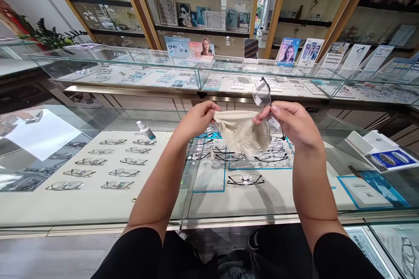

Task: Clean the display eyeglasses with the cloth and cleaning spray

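A beige cleaning cloth (240, 128) hangs stretched between my two hands above a glass display counter. My left hand (200, 118) pinches its upper left corner. Between thumb and fingers, my right hand (294, 122) grips a pair of eyeglasses (262, 92) at the middle of the frame, held upright. One lens stands above the fingers; the other hangs lower, partly over the cloth's right end. Whether the right fingers also pinch the cloth is hard to make out. A white spray bottle (145, 130) stands on the glass to the left.
Under the counter glass lie rows of eyeglasses (246, 179). An open white box (382, 151) rests on the right, near a blue-edged booklet (373, 189). Another glass showcase (196, 79) runs across behind, with standing cards (288, 51) on top. Shelves line the back wall.
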A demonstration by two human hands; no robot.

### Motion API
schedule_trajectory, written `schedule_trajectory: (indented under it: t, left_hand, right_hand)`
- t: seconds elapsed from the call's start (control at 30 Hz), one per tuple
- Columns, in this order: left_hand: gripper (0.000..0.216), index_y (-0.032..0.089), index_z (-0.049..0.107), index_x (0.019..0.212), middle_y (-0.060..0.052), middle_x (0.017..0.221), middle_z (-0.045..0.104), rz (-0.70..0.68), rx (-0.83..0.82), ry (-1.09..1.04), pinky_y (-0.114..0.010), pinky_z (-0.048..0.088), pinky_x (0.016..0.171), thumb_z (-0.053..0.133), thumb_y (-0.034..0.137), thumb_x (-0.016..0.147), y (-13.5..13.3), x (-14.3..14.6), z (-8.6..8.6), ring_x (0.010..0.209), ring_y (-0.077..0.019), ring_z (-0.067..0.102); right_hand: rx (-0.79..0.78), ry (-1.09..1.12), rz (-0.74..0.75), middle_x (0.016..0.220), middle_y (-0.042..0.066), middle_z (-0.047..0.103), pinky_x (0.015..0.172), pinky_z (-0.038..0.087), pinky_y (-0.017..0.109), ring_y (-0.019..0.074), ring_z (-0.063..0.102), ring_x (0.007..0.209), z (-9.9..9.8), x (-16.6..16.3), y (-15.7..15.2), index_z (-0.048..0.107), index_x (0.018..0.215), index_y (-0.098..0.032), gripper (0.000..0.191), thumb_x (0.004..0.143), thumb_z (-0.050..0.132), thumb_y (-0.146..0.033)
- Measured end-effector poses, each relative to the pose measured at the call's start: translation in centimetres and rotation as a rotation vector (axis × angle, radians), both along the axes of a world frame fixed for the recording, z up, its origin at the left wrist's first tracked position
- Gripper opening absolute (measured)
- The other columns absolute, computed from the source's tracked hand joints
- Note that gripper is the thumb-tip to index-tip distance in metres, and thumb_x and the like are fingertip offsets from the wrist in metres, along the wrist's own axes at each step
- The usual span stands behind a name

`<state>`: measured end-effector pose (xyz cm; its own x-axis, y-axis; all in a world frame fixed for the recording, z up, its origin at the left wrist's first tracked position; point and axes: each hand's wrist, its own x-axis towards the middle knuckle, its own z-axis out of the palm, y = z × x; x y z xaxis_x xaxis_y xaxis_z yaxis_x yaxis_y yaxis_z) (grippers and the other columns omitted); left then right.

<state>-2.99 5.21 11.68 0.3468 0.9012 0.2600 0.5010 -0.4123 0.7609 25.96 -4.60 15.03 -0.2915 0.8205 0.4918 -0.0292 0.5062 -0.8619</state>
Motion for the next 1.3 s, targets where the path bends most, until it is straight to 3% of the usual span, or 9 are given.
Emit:
schedule_trajectory:
  t: [0.1,0.23,0.33,0.43,0.53,0.83,0.97,1.1,1.3]
  left_hand:
    - [0.028,0.022,0.071,0.117,-0.006,0.093,0.075,-0.015,-0.072,0.254,-0.035,0.049,0.075,0.050,0.024,0.099,0.1,-0.7,-0.2,0.086,-0.0249,0.069]
    - [0.030,0.021,0.073,0.120,-0.014,0.125,0.077,0.151,0.180,0.267,-0.044,0.053,0.096,0.049,0.028,0.103,-0.6,0.0,0.0,0.115,-0.0319,0.071]
    - [0.037,0.021,0.072,0.128,-0.013,0.137,0.075,-0.195,0.185,-0.100,-0.042,0.054,0.107,0.060,0.046,0.105,-1.7,2.0,0.0,0.126,-0.0284,0.069]
    - [0.043,0.019,0.073,0.125,-0.013,0.124,0.079,-0.530,-0.040,-0.253,-0.039,0.057,0.099,0.075,0.051,0.097,-2.6,3.7,-0.1,0.114,-0.0248,0.073]
    - [0.035,0.018,0.077,0.109,-0.009,0.104,0.079,-0.638,-0.179,-0.221,-0.032,0.055,0.082,0.078,0.050,0.095,-3.0,4.2,-0.1,0.093,-0.0189,0.071]
    - [0.036,0.018,0.070,0.088,-0.001,0.076,0.065,-0.673,-0.376,-0.168,-0.025,0.041,0.055,0.082,0.052,0.090,-3.4,3.3,0.7,0.063,-0.0119,0.055]
    - [0.034,0.018,0.074,0.098,-0.003,0.085,0.072,-0.606,-0.389,-0.202,-0.024,0.047,0.059,0.085,0.049,0.086,-3.2,3.0,0.9,0.069,-0.0134,0.062]
    - [0.030,0.020,0.082,0.100,-0.006,0.092,0.077,-0.713,-0.286,-0.102,-0.029,0.053,0.071,0.080,0.048,0.092,-3.1,3.0,1.0,0.080,-0.0167,0.067]
    - [0.033,0.020,0.081,0.093,-0.004,0.086,0.072,-0.728,-0.233,-0.046,-0.028,0.047,0.070,0.077,0.052,0.095,-2.8,2.7,0.8,0.077,-0.0160,0.062]
  right_hand:
    - [-0.003,-0.020,-0.016,0.092,0.005,0.085,0.095,0.061,0.036,0.0215,0.082,0.096,0.0,0.0,0.0,0.087,0.095,-0.024,0.031,0.105,0.071,-0.049]
    - [-0.013,-0.046,0.027,0.094,0.006,0.086,0.097,0.061,0.035,0.0215,0.081,0.098,-0.1,-0.2,0.1,0.087,0.096,-0.023,0.033,0.106,0.070,-0.050]
    - [-0.037,-0.102,0.096,0.096,0.006,0.086,0.095,0.060,0.034,0.0210,0.080,0.097,-0.1,-0.3,0.1,0.087,0.096,-0.022,0.034,0.106,0.069,-0.050]
    - [-0.052,-0.140,0.161,0.097,0.006,0.086,0.094,0.061,0.034,0.0201,0.080,0.095,-0.1,-0.2,0.0,0.088,0.100,-0.022,0.033,0.107,0.069,-0.048]
    - [-0.059,-0.149,0.203,0.098,0.007,0.086,0.095,0.061,0.034,0.0205,0.080,0.097,-0.1,0.1,-0.1,0.088,0.101,-0.022,0.032,0.108,0.068,-0.046]
    - [-0.060,-0.207,0.288,0.093,0.009,0.085,0.088,0.061,0.035,0.0222,0.080,0.094,0.1,0.6,-0.1,0.087,0.100,-0.019,0.035,0.108,0.067,-0.046]
    - [-0.070,-0.207,0.297,0.094,0.010,0.086,0.091,0.061,0.036,0.0233,0.081,0.096,0.1,0.6,-0.1,0.086,0.099,-0.018,0.036,0.108,0.067,-0.046]
    - [-0.075,-0.248,0.362,0.091,0.009,0.085,0.086,0.061,0.034,0.0202,0.078,0.088,0.1,0.5,0.0,0.085,0.098,-0.016,0.037,0.108,0.067,-0.046]
    - [-0.073,-0.280,0.380,0.092,0.009,0.086,0.087,0.059,0.033,0.0201,0.079,0.092,0.2,0.2,0.0,0.086,0.100,-0.016,0.036,0.109,0.066,-0.045]
